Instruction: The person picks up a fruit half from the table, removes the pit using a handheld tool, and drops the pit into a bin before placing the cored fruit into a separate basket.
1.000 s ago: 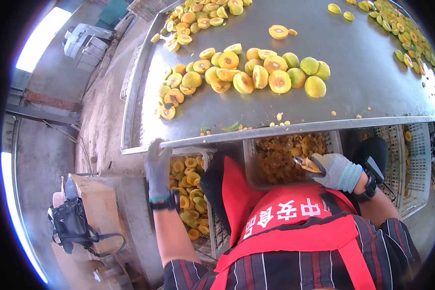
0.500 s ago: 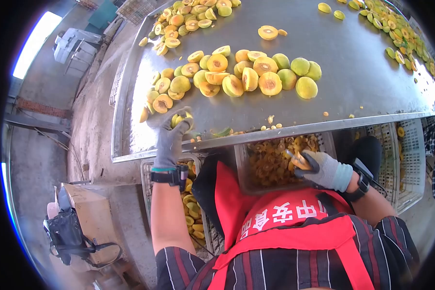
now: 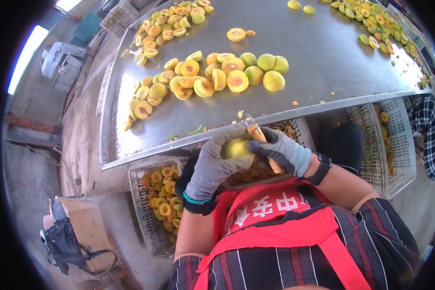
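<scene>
My left hand (image 3: 210, 162), in a grey glove, is wrapped round a yellow-green peach half (image 3: 238, 148) just in front of the table edge. In my right hand (image 3: 286, 151), also gloved, is a wooden-handled pitting tool (image 3: 260, 135) with a curved metal loop at its tip, pointing up and away from me. My right fingers touch or nearly touch the peach; its cut face is not visible. Beyond both hands, a cluster of halved peaches (image 3: 204, 87) lies on the metal table (image 3: 179, 125). A container of scraps (image 3: 256, 173) is partly hidden under my hands.
A crate (image 3: 139, 210) of pitted halves stands below left. White crates (image 3: 402, 150) are at the right, beside a person's checked sleeve (image 3: 424, 128). More peach piles lie at the table's far left (image 3: 166, 26) and far right (image 3: 377, 24). A cardboard box (image 3: 89, 227) sits at left.
My left hand has moved from the table's near-left corner to my middle, bringing the peach half. My right hand has raised the tool beside it. The view has shifted slightly.
</scene>
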The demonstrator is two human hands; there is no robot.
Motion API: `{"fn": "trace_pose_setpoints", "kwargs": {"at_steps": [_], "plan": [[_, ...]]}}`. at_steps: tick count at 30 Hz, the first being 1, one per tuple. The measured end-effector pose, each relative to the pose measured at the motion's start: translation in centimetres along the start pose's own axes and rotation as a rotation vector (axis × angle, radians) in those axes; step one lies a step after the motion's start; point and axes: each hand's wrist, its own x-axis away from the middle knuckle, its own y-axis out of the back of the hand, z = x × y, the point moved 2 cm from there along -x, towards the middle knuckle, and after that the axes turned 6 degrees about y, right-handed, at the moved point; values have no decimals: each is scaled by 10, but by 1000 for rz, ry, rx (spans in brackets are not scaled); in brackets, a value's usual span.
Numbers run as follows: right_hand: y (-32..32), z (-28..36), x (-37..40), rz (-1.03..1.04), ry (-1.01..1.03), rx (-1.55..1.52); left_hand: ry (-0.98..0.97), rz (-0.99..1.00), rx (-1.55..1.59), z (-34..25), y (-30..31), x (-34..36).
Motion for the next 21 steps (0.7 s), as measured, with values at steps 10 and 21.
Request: {"fn": "trace_pose_setpoints", "kwargs": {"at_steps": [10,21], "plan": [[-9,-8,4,-103,99,-372,-164,-154,-17,8,-19,4],[-14,35,30,-94,516,1071,-128,-112,434,21,-4,22]]}}
